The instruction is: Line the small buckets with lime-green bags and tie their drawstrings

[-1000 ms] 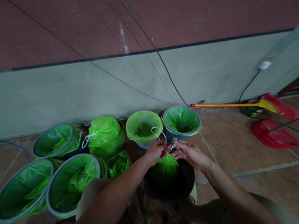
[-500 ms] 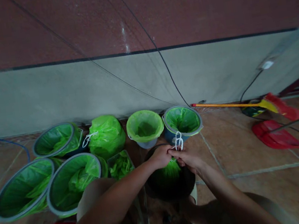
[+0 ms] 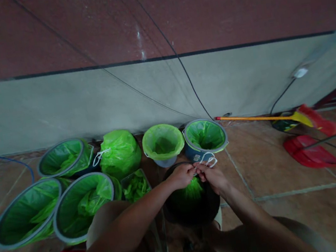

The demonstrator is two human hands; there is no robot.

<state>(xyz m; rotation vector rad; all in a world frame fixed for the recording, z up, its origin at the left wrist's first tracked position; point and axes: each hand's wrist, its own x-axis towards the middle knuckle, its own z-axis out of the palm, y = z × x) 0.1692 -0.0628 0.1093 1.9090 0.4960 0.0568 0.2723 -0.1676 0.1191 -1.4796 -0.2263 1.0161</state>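
Observation:
A dark bin (image 3: 210, 206) stands on the floor just in front of me with a gathered green bag (image 3: 187, 190) inside it. Both hands meet over the bag's neck. My left hand (image 3: 180, 176) is closed on the bunched top of the bag. My right hand (image 3: 213, 177) pinches the white drawstring (image 3: 208, 160), whose loops stick out beyond my fingers towards the blue bin.
Several bins lined with green bags stand along the wall, among them a blue one (image 3: 205, 137) and a grey one (image 3: 83, 205). A tied green bag (image 3: 118, 151) sits between them. A yellow-handled broom (image 3: 268, 118) and a red dustpan (image 3: 311, 151) lie right. Cables run up the wall.
The drawstring loops, first raised over the far bins, have been pulled down and to the right. Both hands have sunk closer to the bag's neck.

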